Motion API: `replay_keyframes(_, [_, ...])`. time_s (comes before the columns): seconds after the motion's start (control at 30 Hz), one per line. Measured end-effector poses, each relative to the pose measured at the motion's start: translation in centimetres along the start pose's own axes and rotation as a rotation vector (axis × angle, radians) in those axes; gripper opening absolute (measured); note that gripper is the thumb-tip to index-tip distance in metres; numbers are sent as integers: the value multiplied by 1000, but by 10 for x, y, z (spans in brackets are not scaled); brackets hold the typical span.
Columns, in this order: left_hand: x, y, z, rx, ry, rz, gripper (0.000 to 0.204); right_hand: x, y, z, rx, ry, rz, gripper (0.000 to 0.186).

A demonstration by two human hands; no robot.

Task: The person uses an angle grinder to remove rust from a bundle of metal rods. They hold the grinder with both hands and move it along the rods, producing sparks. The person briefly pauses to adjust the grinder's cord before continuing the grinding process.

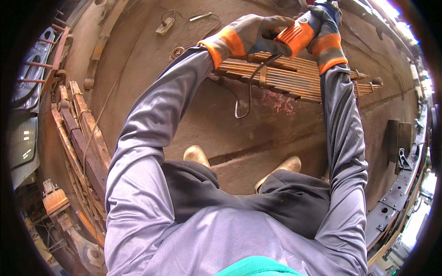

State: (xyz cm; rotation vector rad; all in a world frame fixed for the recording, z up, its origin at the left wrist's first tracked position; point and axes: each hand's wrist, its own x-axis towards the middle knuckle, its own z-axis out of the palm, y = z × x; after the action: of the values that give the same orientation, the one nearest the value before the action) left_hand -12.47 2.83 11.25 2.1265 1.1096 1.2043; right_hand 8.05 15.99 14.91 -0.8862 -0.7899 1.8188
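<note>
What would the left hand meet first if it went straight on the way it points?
The left hand would first meet the orange power tool, which seems to sit within its grip; the right hand lies beyond, though depth is unclear.

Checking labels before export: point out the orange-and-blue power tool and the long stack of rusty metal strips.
Orange-and-blue power tool [298, 37]: head view, on its ribbed orange housing.
Long stack of rusty metal strips [290, 79]: head view, on its middle strips.
</note>
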Motion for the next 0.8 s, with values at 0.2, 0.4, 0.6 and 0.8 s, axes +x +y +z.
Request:
replay_keyframes(0.2, [-6,-33,20,63,-63,21,70,12,21,-17,-66,-41,-211,26])
replay_keyframes(0.4, [-62,-90,9,-1183,-290,-657,68,-10,12,7,141,-282,-370,15])
replay_keyframes(0.6, [-216,-123,-45,-68,-874,-1221,89,-19,-27,-1,133,-139,-257,14])
replay_keyframes(0.8, [-307,-170,-148,553,-1336,-1993,90,12,-40,-45,13,-154,-215,24])
